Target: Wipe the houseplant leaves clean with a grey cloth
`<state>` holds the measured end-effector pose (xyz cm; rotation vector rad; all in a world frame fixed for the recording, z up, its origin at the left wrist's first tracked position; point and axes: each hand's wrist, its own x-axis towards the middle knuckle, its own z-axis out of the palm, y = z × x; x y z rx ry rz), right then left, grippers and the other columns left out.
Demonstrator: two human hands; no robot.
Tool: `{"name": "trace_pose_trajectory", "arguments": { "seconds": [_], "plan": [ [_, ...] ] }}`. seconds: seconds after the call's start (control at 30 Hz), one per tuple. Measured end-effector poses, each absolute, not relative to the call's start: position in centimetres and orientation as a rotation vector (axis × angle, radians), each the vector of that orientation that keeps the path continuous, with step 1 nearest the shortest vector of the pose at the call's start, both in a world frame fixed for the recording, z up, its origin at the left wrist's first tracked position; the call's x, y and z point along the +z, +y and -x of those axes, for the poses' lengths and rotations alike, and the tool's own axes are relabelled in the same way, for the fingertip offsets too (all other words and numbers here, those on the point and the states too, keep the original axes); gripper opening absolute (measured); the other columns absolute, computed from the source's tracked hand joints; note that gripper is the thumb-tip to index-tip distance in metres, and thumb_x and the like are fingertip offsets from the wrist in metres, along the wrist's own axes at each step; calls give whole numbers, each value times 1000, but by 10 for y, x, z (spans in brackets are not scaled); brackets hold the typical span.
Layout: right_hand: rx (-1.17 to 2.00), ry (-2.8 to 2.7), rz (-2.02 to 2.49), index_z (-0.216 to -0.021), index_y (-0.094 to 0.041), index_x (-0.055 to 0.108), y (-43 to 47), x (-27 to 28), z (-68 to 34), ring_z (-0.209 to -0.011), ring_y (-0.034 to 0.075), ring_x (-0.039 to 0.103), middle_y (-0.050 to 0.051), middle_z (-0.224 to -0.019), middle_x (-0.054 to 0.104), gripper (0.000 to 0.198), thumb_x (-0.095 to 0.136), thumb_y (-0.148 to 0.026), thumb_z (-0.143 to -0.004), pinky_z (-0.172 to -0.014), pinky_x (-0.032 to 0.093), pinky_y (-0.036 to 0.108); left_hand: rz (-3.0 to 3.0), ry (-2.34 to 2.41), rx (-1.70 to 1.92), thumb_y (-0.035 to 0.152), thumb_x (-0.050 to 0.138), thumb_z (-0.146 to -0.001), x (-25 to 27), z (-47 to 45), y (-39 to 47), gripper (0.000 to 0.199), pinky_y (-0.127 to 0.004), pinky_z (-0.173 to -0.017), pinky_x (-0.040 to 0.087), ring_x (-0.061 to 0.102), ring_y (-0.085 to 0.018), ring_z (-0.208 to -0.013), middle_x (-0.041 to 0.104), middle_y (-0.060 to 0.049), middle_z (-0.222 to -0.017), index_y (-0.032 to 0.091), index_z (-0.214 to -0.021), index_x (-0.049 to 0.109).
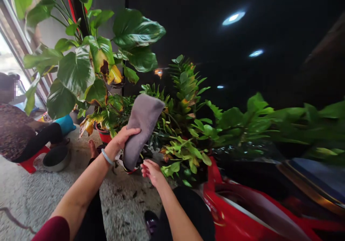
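Observation:
A long, soft grey fabric piece [144, 120], with a rounded lower end and a squarish upper end, is held up nearly upright in front of me. My left hand [122, 138] grips its left side, the thumb lying across the front and the other fingers hidden behind. At its lower right edge, where something dark shows, my right hand [151, 171] is closed in a pinch. What those fingertips hold is too small to make out. A pale bangle [107, 156] circles my left wrist.
Behind the hands stand leafy potted plants [183, 126], one in a red pot [104, 135]. A red bag [242, 208] is at lower right. At left, a person [16, 129] sits on a red stool [31, 162] beside a grey basin [56, 158].

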<state>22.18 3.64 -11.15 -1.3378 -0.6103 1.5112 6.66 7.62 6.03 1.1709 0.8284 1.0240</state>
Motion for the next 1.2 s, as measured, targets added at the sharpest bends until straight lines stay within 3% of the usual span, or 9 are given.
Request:
{"name": "trace_pose_trajectory", "arguments": {
  "seconds": [0.13,0.23,0.4,0.53,0.83,0.93,1.07,1.2],
  "plan": [
    [1517,-580,1371,-64,-22,54,39,-119,-222,-34,11,51,-4,-46,58,20,70,-23,-76,-35,43,20,-1328,1029,699,32,88,-53,-6,-50,46,33,-34,-68,51,64,-22,-69,75,-4,-76,17,-81,79],
    [1534,-583,1408,-59,-22,53,39,-123,-220,-31,11,47,-4,-40,52,23,68,-19,-76,-32,39,19,-1308,1024,523,33,88,-52,-26,-25,23,32,-37,-70,51,65,-25,-70,76,-5,-77,19,-80,80],
    [1547,-632,1345,-70,-19,60,34,-115,-221,-38,10,55,-1,-55,66,11,69,-18,-77,-34,41,17,-1192,881,877,37,87,-56,36,-11,38,42,-33,-67,52,65,-23,-69,76,-7,-81,15,-90,78],
    [1527,-629,1335,-71,-18,60,33,-108,-222,-38,9,55,-2,-56,65,13,71,-19,-77,-35,43,17,-1104,819,1193,36,85,-60,71,-23,64,49,-31,-70,54,66,-20,-74,77,-6,-92,16,-104,76],
    [1509,-594,1391,-63,-20,55,33,-112,-221,-34,11,53,-4,-45,57,18,66,-16,-76,-32,39,17,-1175,1060,617,33,89,-51,-43,-6,16,35,-32,-66,52,68,-23,-68,77,-6,-76,17,-80,81],
    [1520,-609,1370,-65,-19,56,32,-112,-223,-36,10,54,-2,-50,62,16,66,-18,-78,-32,39,17,-1123,957,731,35,89,-51,-12,9,17,40,-31,-65,52,68,-24,-67,77,-8,-77,14,-84,80],
    [1512,-627,1341,-67,-19,57,31,-108,-223,-38,9,55,-2,-55,65,17,71,-20,-76,-35,42,17,-994,886,1139,33,87,-54,52,16,46,45,-30,-63,54,64,-20,-65,76,-5,-78,15,-93,77],
    [1510,-633,1325,-67,-18,57,30,-105,-220,-38,9,54,-2,-55,65,16,69,-20,-78,-34,42,18,-877,959,1241,32,86,-58,48,8,61,40,-29,-64,55,65,-19,-63,74,-5,-75,16,-93,74]
  ]
}}
